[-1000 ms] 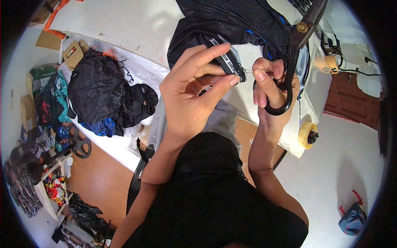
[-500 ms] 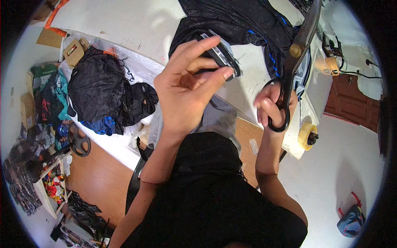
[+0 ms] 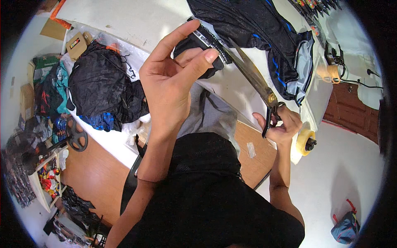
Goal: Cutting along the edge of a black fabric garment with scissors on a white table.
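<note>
Between its thumb and fingers, my left hand [image 3: 167, 82] pinches a piece of black fabric [image 3: 213, 45] with a ridged edge and a white strip along it. My right hand [image 3: 285, 126] has its fingers in the handles of large metal scissors [image 3: 258, 82] with black grips. Their blades are slightly parted and point up and left, the tips close to the fabric's right end; I cannot tell whether they touch it. Beyond both hands, a black garment [image 3: 258, 39] with blue piping and a pale lining lies on the white table [image 3: 153, 25].
At left, a heap of black clothing [image 3: 99, 87] lies beside a brown cardboard piece [image 3: 78, 46]. A yellow tape roll [image 3: 305, 142] sits by the table's right edge. Grey cloth [image 3: 211, 111] covers my lap. A small bag [image 3: 346, 227] rests on the floor at right.
The scissors have swung down and left from upright, bringing their tips near the fabric. My right hand has lowered and turned. My left hand has shifted slightly left, still pinching the fabric.
</note>
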`<control>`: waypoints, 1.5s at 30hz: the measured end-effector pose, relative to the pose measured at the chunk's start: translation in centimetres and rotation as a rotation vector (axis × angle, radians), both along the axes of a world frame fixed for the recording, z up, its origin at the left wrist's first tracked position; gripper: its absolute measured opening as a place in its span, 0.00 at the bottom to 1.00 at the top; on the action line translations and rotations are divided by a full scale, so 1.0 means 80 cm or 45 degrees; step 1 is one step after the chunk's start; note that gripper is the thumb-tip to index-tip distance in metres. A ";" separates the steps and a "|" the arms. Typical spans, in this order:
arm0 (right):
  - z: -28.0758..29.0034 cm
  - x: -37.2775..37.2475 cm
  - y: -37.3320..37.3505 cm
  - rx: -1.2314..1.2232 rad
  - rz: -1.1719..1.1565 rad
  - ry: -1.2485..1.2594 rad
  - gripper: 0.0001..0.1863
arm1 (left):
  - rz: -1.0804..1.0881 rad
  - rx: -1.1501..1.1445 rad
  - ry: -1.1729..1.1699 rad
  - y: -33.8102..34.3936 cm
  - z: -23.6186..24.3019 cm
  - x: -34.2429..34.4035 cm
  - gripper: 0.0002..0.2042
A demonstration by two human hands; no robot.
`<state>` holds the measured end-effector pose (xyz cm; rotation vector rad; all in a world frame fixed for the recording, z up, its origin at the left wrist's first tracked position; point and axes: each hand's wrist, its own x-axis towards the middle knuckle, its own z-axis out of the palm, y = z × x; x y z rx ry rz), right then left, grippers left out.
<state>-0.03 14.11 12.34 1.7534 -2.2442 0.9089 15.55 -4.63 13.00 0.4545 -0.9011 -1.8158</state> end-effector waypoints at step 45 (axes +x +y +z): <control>0.008 -0.010 -0.001 0.038 0.073 -0.089 0.23 | 0.011 -0.252 -0.032 0.009 0.000 0.000 0.23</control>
